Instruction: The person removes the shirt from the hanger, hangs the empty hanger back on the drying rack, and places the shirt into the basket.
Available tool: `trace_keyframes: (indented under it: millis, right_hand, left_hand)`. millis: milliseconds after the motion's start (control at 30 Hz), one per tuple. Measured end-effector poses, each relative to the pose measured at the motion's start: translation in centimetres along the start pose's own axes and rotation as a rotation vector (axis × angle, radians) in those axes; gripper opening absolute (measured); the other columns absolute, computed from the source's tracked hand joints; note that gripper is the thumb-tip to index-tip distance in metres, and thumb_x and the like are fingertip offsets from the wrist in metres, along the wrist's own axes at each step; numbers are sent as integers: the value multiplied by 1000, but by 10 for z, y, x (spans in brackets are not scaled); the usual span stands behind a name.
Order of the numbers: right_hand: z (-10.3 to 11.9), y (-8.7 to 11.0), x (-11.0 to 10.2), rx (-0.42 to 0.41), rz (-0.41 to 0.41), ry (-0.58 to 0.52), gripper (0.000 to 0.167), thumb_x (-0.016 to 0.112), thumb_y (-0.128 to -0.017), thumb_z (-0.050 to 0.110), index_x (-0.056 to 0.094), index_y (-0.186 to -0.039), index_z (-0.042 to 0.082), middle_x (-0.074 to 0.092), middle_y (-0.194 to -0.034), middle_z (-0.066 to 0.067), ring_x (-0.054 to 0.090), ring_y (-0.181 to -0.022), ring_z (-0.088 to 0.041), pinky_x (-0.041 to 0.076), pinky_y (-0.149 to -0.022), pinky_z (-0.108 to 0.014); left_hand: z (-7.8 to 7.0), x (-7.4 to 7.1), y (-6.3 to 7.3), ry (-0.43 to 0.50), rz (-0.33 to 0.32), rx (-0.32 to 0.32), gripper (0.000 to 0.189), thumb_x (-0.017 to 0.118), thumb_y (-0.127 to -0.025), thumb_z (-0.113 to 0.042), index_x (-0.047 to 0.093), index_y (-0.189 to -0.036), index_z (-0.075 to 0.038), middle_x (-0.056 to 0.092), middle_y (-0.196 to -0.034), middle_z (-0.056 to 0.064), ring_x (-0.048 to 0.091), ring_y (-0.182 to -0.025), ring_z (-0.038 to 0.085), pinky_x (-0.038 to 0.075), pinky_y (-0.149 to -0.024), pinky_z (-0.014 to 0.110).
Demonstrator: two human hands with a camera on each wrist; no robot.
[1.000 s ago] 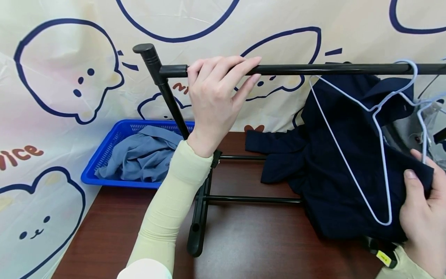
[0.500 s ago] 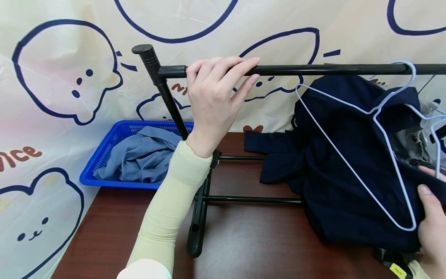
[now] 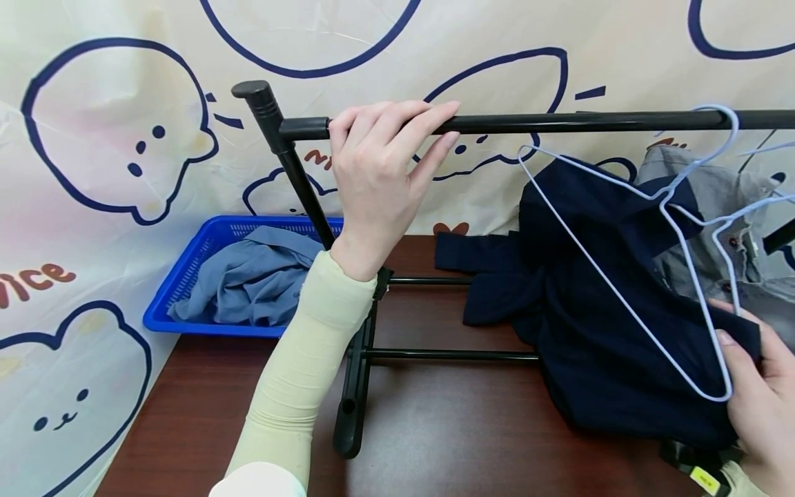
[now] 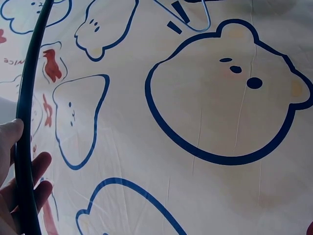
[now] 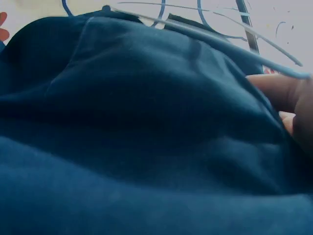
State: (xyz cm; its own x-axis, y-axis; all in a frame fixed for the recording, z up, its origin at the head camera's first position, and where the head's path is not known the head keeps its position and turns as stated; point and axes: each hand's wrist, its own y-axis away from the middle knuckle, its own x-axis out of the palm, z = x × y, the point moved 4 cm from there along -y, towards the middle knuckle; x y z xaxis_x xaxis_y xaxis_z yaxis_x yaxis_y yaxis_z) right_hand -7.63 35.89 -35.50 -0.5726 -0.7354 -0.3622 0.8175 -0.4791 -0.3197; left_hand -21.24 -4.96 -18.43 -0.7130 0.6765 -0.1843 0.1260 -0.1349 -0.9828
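Note:
My left hand [image 3: 381, 172] grips the black top rail [image 3: 584, 123] of a garment rack near its left end. In the left wrist view the thumb and fingers [image 4: 41, 164] lie on either side of that rail. At the right of the head view, my right hand [image 3: 760, 386] pinches the edge of a dark navy garment [image 3: 596, 345]. Light-blue hanger [image 3: 627, 307] hooks over the rail, and its lower corner lies before the garment, close to my right thumb. In the right wrist view, navy cloth [image 5: 146, 112] fills most of the picture, with the hand at the right edge.
A blue basket [image 3: 158, 304] with grey-blue cloth [image 3: 251, 276] stands at back left. Another hanger [image 3: 723, 224] and a grey garment [image 3: 677, 259] are at right. The rack's foot [image 3: 350, 421] and lower bars [image 3: 453, 355] occupy the brown table [image 3: 497, 428].
My right hand moved right with the cloth, then back left. The garment's top dropped and shifted left, baring more of the grey garment. The hanger swung; my left hand stayed put.

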Motion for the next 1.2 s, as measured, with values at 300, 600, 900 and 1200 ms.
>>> trace_keyframes:
  millis: [300, 600, 900, 1200]
  right_hand:
    - [-2, -1, 8, -76, 166, 192, 42, 52, -107, 13, 56, -148, 19, 53, -133, 29, 44, -116, 9, 27, -94, -6]
    - [-12, 0, 30, -75, 336, 229, 38, 52, -107, 21, 56, -144, 15, 54, -124, 28, 45, -110, 7, 28, -87, -10]
    - [-29, 2, 66, -109, 446, 191, 38, 50, -108, 25, 55, -139, 3, 60, -130, -8, 49, -109, -2, 31, -83, -10]
    - [-38, -3, 114, -155, 510, 171, 43, 47, -110, 25, 50, -146, 2, 49, -144, -28, 43, -131, -45, 29, -102, -25]
  left_hand:
    - [-1, 1, 0, -6, 0, 9, 25, 66, -101, -36, 80, -114, -19, 74, -105, -2, 63, -101, 19, 37, -95, 41]
    - [0, 0, 0, -9, -3, 9, 25, 66, -101, -35, 80, -114, -19, 75, -105, -1, 63, -101, 19, 37, -96, 40]
    - [0, 0, 0, -1, -7, 6, 24, 69, -99, -34, 81, -113, -19, 75, -105, -2, 63, -101, 19, 36, -96, 40]
    - [-1, 0, 0, 14, -9, -3, 23, 69, -99, -34, 81, -113, -19, 75, -106, -2, 63, -102, 20, 36, -98, 38]
